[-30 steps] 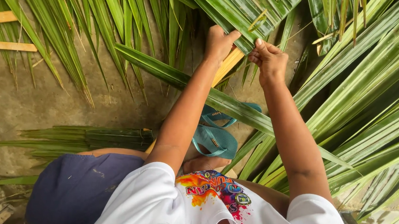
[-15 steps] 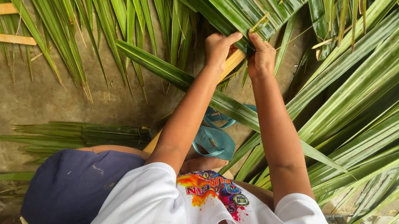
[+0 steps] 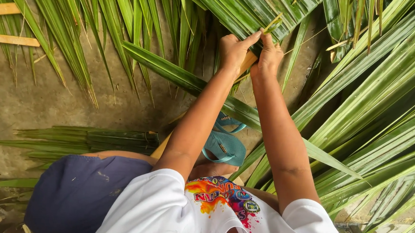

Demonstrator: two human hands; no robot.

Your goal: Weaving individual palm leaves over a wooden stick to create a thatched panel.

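Note:
My left hand (image 3: pixel 232 49) and my right hand (image 3: pixel 270 55) meet side by side at the near edge of a woven green palm frond (image 3: pixel 247 5). Both pinch palm leaflets there, right above the frond's yellow midrib (image 3: pixel 247 62). A thin folded leaflet tip (image 3: pixel 272 24) sticks up between the fingertips. One long loose leaflet (image 3: pixel 171 72) runs diagonally under both forearms. My foot in a teal flip-flop (image 3: pixel 222 146) rests on the concrete below the arms.
Loose palm leaflets (image 3: pixel 388 105) fan across the right side, and more (image 3: pixel 77 29) hang at the upper left. A flat bundle of folded leaves (image 3: pixel 94 140) lies on the concrete floor (image 3: pixel 48 100). Two wooden slats (image 3: pixel 5 10) lie at the far left.
My hands have drawn together; the right hand shifted left to touch the left hand, and both crept a little further up onto the woven edge.

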